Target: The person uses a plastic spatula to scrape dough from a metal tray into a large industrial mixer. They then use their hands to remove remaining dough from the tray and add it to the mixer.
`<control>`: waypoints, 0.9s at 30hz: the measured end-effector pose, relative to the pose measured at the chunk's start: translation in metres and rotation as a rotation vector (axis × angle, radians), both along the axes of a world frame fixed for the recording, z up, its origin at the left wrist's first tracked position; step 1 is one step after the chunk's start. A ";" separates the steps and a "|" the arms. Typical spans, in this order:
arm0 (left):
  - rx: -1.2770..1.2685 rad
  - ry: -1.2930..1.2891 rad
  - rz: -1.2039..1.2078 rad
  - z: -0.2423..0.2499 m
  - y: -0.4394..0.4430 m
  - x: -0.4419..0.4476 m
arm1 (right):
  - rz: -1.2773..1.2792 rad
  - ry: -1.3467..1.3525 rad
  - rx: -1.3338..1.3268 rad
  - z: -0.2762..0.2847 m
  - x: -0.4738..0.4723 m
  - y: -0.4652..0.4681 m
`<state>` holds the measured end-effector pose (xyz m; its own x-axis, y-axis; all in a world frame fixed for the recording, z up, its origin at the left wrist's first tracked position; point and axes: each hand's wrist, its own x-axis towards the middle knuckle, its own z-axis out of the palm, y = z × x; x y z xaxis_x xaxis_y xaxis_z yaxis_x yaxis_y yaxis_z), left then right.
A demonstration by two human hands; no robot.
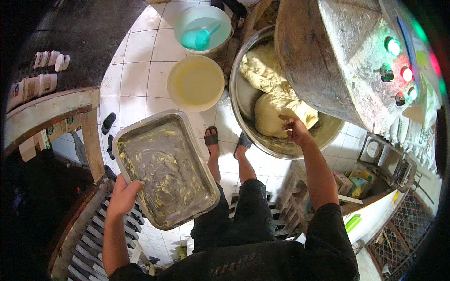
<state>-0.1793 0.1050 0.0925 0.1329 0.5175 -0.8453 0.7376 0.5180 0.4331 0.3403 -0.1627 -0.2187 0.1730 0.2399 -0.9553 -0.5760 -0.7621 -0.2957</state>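
Note:
My left hand (123,195) grips the long side of a rectangular metal tray (165,172), thumb over the rim. Yellow smears streak the tray's bottom, and it is held at a slant above the floor. My right hand (296,130) reaches over the near rim of a large round metal mixing bowl (242,116), its fingers partly curled at the dough. A big pale-yellow mass of dough (272,112) lies in the bowl, stretching up under the mixer head (309,70). Whether the right fingers touch or pinch the dough is hard to tell.
A tub of yellowish liquid (195,83) stands left of the bowl. Behind it, another tub (179,26) holds water and a turquoise dipper (203,38). Indicator lamps (393,46) glow on the mixer head. A dark table (81,42) with white containers is at left; slippers (108,123) lie on the tiles.

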 end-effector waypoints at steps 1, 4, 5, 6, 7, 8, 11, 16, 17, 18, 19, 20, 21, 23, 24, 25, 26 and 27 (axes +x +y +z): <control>-0.010 -0.011 0.027 0.000 -0.003 -0.006 | -0.034 0.057 0.021 0.010 0.000 0.002; 0.032 0.075 0.054 -0.002 -0.012 -0.024 | -0.257 0.009 -0.004 -0.016 0.010 -0.024; 0.013 0.051 0.047 0.000 -0.011 -0.026 | -0.337 -0.015 0.002 -0.014 0.017 -0.036; -0.009 0.030 0.044 0.004 -0.010 -0.026 | -0.381 -0.005 0.012 -0.008 0.023 -0.047; -0.029 0.010 0.046 0.005 -0.013 -0.026 | -0.420 0.006 0.024 -0.001 0.032 -0.056; -0.001 -0.031 0.070 0.002 -0.015 -0.026 | -0.464 0.013 0.033 0.007 0.040 -0.063; 0.065 -0.053 0.128 -0.008 -0.029 -0.026 | -0.809 -0.046 0.186 0.030 0.042 -0.062; 0.080 -0.088 0.208 -0.026 -0.041 0.002 | -0.196 -0.113 0.280 0.118 -0.045 -0.004; 0.050 -0.160 0.235 -0.029 -0.045 0.008 | -0.060 -0.128 0.286 0.145 -0.081 0.014; 0.136 -0.259 0.264 -0.033 -0.052 0.021 | 0.034 -0.080 0.376 0.157 -0.107 0.021; 0.217 -0.368 0.289 -0.037 -0.058 0.039 | 0.128 -0.043 0.463 0.170 -0.130 0.026; 0.207 -0.338 0.295 -0.035 -0.063 0.053 | 0.071 -0.031 0.501 0.182 -0.162 0.037; 0.124 -0.334 0.339 -0.043 -0.072 0.061 | 0.039 -0.041 0.573 0.187 -0.179 0.035; 0.156 -0.437 0.391 -0.047 -0.097 0.093 | -0.012 -0.076 0.769 0.185 -0.205 0.022; 0.134 -0.435 0.375 -0.050 -0.106 0.096 | -0.002 -0.175 0.669 0.191 -0.207 0.026; 0.109 -0.439 0.354 -0.054 -0.114 0.095 | 0.051 -0.213 0.632 0.194 -0.202 0.027; 0.071 -0.504 0.344 -0.056 -0.119 0.089 | 0.105 -0.249 0.594 0.195 -0.192 0.029; 0.060 -0.481 0.338 -0.063 -0.115 0.078 | 0.160 -0.276 0.558 0.197 -0.181 0.034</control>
<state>-0.1016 -0.0102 0.0299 0.3135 0.6432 -0.6986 0.2490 0.6542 0.7141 0.1589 -0.1290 -0.0220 0.3153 0.7313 -0.6049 -0.3143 -0.5209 -0.7936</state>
